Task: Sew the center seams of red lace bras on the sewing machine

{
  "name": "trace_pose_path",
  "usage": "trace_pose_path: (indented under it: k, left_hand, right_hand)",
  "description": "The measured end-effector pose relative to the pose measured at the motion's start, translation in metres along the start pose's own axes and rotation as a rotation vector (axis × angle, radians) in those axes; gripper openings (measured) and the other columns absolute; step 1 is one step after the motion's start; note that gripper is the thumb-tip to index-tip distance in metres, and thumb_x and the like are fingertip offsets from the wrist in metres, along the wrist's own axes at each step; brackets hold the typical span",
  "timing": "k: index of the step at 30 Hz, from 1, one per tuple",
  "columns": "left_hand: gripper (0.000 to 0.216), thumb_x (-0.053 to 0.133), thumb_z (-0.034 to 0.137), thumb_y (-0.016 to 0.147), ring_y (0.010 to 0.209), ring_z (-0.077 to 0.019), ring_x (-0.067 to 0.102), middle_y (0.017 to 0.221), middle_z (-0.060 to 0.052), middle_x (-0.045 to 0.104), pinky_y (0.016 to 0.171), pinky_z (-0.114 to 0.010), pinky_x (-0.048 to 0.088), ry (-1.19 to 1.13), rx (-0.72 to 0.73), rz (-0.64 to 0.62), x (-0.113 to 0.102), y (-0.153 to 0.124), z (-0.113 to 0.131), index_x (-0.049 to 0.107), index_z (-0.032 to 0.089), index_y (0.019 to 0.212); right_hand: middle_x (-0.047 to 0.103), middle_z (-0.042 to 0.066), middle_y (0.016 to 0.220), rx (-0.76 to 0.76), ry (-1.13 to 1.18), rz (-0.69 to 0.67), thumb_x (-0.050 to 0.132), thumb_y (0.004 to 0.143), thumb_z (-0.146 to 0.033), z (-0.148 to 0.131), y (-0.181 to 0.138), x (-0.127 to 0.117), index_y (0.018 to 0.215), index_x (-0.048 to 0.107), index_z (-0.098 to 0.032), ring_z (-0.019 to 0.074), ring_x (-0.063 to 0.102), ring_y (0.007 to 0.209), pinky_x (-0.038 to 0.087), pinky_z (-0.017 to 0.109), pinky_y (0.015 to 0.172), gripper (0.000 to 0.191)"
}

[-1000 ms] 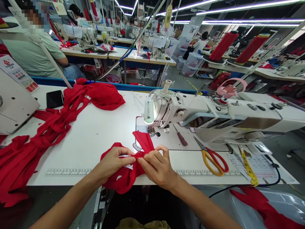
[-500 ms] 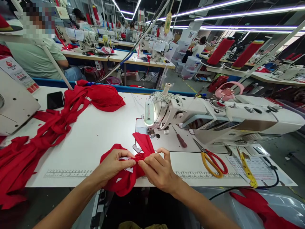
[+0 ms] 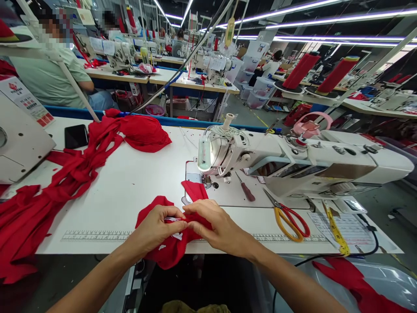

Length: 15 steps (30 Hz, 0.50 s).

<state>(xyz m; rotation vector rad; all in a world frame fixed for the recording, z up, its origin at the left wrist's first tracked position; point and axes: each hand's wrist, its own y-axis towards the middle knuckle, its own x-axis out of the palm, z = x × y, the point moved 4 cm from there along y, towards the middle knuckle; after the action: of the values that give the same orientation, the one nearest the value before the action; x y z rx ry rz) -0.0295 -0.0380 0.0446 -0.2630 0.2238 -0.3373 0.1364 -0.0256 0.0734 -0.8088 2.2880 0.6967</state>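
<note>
A bunched piece of red fabric with white patches lies over the table's front edge, and a flat strip of it reaches toward the sewing machine. My left hand pinches this fabric between thumb and fingers. Close against it, my right hand grips the same fabric, its thumb meeting the left fingertips and its fingers laid over the top. The fold between the fingertips is partly hidden. Just beyond the strip is the machine's needle area, with the fabric lying short of it.
Scissors, a small screwdriver-like tool and a yellow measuring tape lie to the right. A long heap of red fabric runs down the left beside a phone. A co-worker sits beyond the table.
My right hand has turned over; its curled fingers now extend across the top of the fabric, covering part of the strip. My left hand keeps its pinch almost in place.
</note>
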Motion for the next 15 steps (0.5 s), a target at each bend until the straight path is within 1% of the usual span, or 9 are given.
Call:
trace_pose_path:
  k: [2,4,7,10,12,15]
  left_hand:
    - [0.02,0.067,0.037,0.079,0.068,-0.013,0.047,0.07,0.002,0.056,0.062,-0.024,0.036,0.007,0.0,-0.005,0.0,-0.001,-0.002,0.069,0.018,0.073]
    - [0.021,0.066,0.038,0.08,0.069,-0.0135,0.047,0.07,0.002,0.054,0.061,-0.025,0.036,0.033,-0.01,-0.001,0.0,-0.002,-0.002,0.069,0.018,0.075]
    - [0.022,0.064,0.038,0.081,0.069,-0.0135,0.046,0.071,0.001,0.053,0.06,-0.025,0.035,0.075,-0.011,0.007,0.0,-0.005,0.001,0.068,0.018,0.073]
    - [0.022,0.063,0.038,0.08,0.064,-0.0124,0.044,0.069,0.002,0.054,0.058,-0.025,0.033,0.104,-0.027,-0.007,0.002,-0.007,0.006,0.068,0.018,0.072]
    - [0.021,0.061,0.037,0.081,0.063,-0.0122,0.045,0.072,0.002,0.057,0.058,-0.025,0.033,0.133,-0.035,-0.013,0.003,-0.009,0.008,0.069,0.018,0.077]
    - [0.022,0.056,0.036,0.084,0.065,-0.0124,0.047,0.08,0.002,0.062,0.059,-0.025,0.035,0.152,-0.026,-0.01,0.002,-0.011,0.008,0.069,0.02,0.092]
  right_hand:
    - [0.069,0.004,0.101,0.029,0.033,-0.054,0.054,0.096,-0.017,0.0,0.002,0.002,0.112,0.063,-0.021,0.0181,0.062,0.094,0.044,0.034,0.089,0.019]
    - [0.069,0.002,0.094,0.067,0.088,-0.066,0.053,0.095,-0.015,0.001,0.003,0.003,0.107,0.066,-0.021,0.0159,0.062,0.087,0.044,0.031,0.085,0.018]
    - [0.07,0.0,0.088,0.165,0.193,-0.038,0.057,0.093,-0.015,0.003,0.003,0.005,0.097,0.069,-0.02,0.0134,0.062,0.08,0.044,0.027,0.079,0.014]
    - [0.069,-0.001,0.082,0.286,0.258,-0.011,0.059,0.09,-0.017,0.008,0.0,0.006,0.085,0.068,-0.019,0.0126,0.059,0.075,0.042,0.024,0.07,0.01]
    - [0.066,-0.002,0.078,0.363,0.314,-0.004,0.058,0.089,-0.019,0.011,-0.002,0.008,0.08,0.066,-0.019,0.0122,0.056,0.072,0.041,0.024,0.066,0.011]
    - [0.059,-0.003,0.071,0.458,0.427,0.0,0.058,0.088,-0.024,0.015,-0.004,0.01,0.077,0.062,-0.018,0.0109,0.049,0.066,0.038,0.023,0.061,0.014]
